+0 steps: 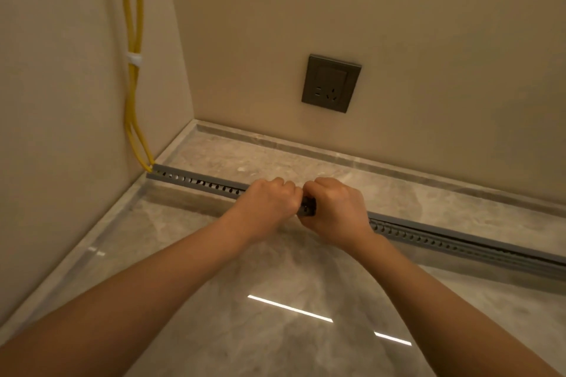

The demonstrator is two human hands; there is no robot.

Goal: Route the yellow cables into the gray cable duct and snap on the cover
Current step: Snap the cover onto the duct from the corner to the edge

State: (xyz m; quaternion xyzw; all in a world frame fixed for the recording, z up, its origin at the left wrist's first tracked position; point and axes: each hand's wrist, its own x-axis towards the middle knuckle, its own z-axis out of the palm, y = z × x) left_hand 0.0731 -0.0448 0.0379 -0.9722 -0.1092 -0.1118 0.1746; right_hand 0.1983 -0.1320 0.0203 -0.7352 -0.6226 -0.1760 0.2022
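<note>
1. Gray cable duct (199, 182) lies flat on the marble floor (275, 330), running from the left wall corner toward the right, its slotted side facing the camera.
2. Yellow cables (132, 95) hang down the left wall, bound by a white tie (134, 59), and enter the duct's left end.
3. Left hand (266, 202) and right hand (333, 208) sit side by side on the duct's middle, fingers curled closed around it, knuckles nearly touching.
4. Right of the hands a gray cover (459, 236) lies along the duct's top; whether it is fully seated cannot be told.
5. A dark wall socket (331, 83) sits on the back wall above.
</note>
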